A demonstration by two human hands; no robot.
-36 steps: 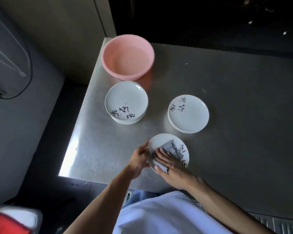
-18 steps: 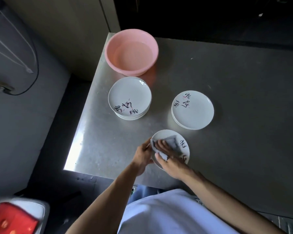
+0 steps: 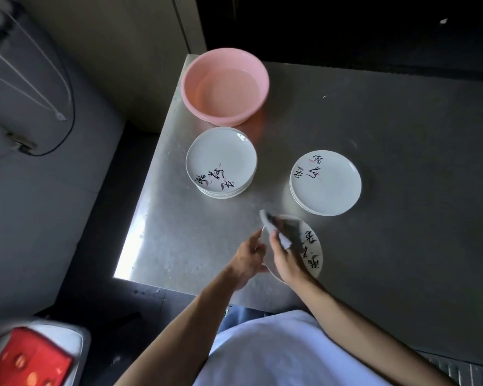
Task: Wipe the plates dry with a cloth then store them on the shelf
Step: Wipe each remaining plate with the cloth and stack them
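Wiping one plate (image 3: 312, 250) dry over the desk's (image 3: 402, 260) near edge, we are holding its rim in our left hand's (image 3: 247, 260) grip and pinching the cloth (image 3: 279, 231) in our right hand (image 3: 287, 261), next likely needing careful stacking before shelving.

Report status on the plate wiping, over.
Left hand grips the plate by its rim. Right hand holds the cloth on it. Left stack, right stack, pink basin stand apart; nothing blocking.
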